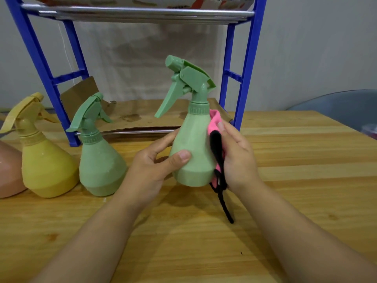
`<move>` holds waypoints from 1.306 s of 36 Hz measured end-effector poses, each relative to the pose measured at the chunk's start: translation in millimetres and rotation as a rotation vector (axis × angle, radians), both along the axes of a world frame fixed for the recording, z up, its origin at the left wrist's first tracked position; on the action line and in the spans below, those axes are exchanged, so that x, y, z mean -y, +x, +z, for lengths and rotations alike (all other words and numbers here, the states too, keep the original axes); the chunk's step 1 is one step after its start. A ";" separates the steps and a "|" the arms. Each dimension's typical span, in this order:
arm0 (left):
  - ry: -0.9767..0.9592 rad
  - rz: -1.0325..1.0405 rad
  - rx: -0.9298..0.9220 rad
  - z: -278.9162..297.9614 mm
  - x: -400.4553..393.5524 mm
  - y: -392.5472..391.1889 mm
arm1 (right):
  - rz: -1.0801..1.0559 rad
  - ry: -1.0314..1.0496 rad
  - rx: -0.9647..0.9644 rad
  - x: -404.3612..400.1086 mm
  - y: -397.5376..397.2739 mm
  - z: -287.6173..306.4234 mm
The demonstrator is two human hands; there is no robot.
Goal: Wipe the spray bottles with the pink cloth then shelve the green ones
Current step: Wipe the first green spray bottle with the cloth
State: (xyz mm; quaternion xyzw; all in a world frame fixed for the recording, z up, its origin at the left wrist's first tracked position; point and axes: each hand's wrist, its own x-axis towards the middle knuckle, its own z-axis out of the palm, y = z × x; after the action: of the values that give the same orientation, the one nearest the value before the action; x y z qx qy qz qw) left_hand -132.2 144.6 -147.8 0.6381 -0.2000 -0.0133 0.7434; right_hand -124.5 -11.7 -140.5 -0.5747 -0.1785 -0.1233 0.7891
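- Bottle in hand: green spray bottle (192, 148) held upright just above the desk (306, 160), centre of view, nozzle pointing left.
- Left hand (151, 170) grips the lower body, thumb across the near face, fingers (163, 139) wrapped round the far side, clamped on it.
- Right hand (237, 158) presses the pink cloth (214, 119) w/ black trim against the bottle's right flank; fingers closed on the cloth.
- Handling, as I judge it: thin plastic, light, prob. empty or near it; smooth faceted walls may slip if damp. Neck under the collar or the wide lower body is the surest hold; trigger head is the weak part, so don't lift by it.
- Cloth is soft and floppy; a black strip hangs down to the desk and could snag.
- Around: 2nd green bottle (101, 160) stands left, on the desk, surface looks speckled w/ droplets; yellow bottle (46, 164) further left; pink bottle (8, 170) cut off at the left edge.
- Blue rack (247, 64) stands at the far side, low shelf lined w/ stained cardboard (130, 117).
- In the way: the rack's right post is close behind the right hand; shelf opening itself looks free for shelving.
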 end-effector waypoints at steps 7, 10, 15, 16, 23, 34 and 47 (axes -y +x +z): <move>-0.082 0.073 -0.007 -0.2 10.9 0.9 | -0.127 -0.055 0.117 0.8 -2.5 -0.8; -0.050 0.053 0.010 2.4 14.4 -1.9 | -0.224 -0.115 0.233 -1.0 -5.6 -2.7; 0.043 0.081 0.063 3.4 12.2 -3.6 | -0.281 -0.367 0.378 -3.0 -5.2 -8.1; 0.043 0.081 0.051 3.6 11.4 -3.3 | -0.258 -0.363 0.378 -2.4 -5.1 -8.3; -0.130 -0.001 -0.090 1.0 6.7 0.9 | -0.007 -0.138 0.278 2.6 -5.7 -1.9; -0.248 -0.035 -0.111 4.0 5.4 5.2 | -0.168 -0.200 0.281 -8.6 -3.0 -12.9; -0.187 0.012 -0.113 7.8 5.8 11.3 | -0.266 -0.512 0.428 1.3 0.5 -13.7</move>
State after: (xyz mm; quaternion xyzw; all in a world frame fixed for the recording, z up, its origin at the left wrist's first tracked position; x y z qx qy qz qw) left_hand -120.9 138.8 -139.9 0.5653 -0.1543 -0.0262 0.8099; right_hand -124.0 -12.9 -154.2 -0.7330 -0.2886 -0.2939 0.5413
